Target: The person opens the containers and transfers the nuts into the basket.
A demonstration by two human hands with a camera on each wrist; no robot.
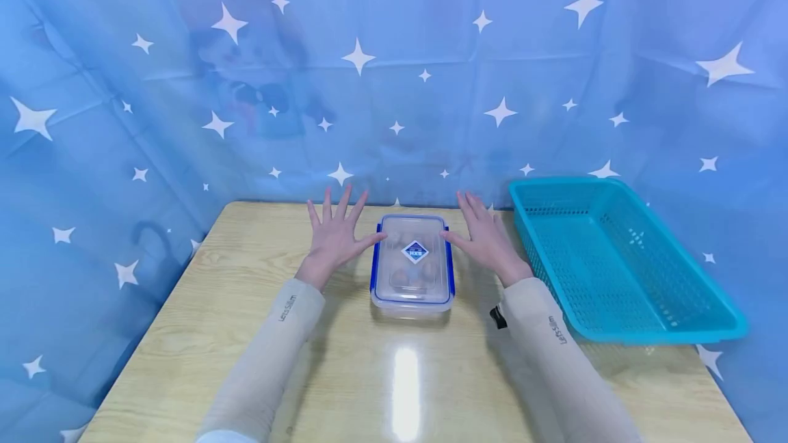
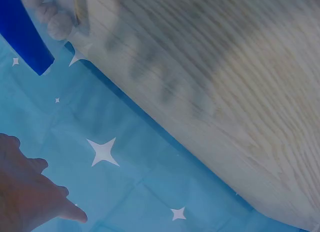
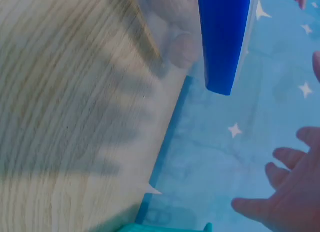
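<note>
A clear lidded food container point(image 1: 403, 292) with blue side clips sits on the wooden table, a blue-and-white diamond label on its lid. Several pale round things point(image 3: 182, 50) show dimly through its walls; their kind cannot be told. To its left is my left hand point(image 1: 334, 238), fingers spread and straight, the thumb reaching over the lid's left edge. My right hand point(image 1: 489, 241) mirrors it on the other side, thumb over the right edge. Whether either thumb touches the lid is unclear. Blue clips point(image 2: 25, 34) appear beside the hands in both wrist views.
A turquoise plastic basket point(image 1: 628, 190) with perforated walls stands on the table's right side, close to my right forearm. Behind the table point(image 1: 246, 251) hangs a blue curtain point(image 1: 418, 142) with white stars. A small black item point(image 1: 498, 318) shows at the right sleeve.
</note>
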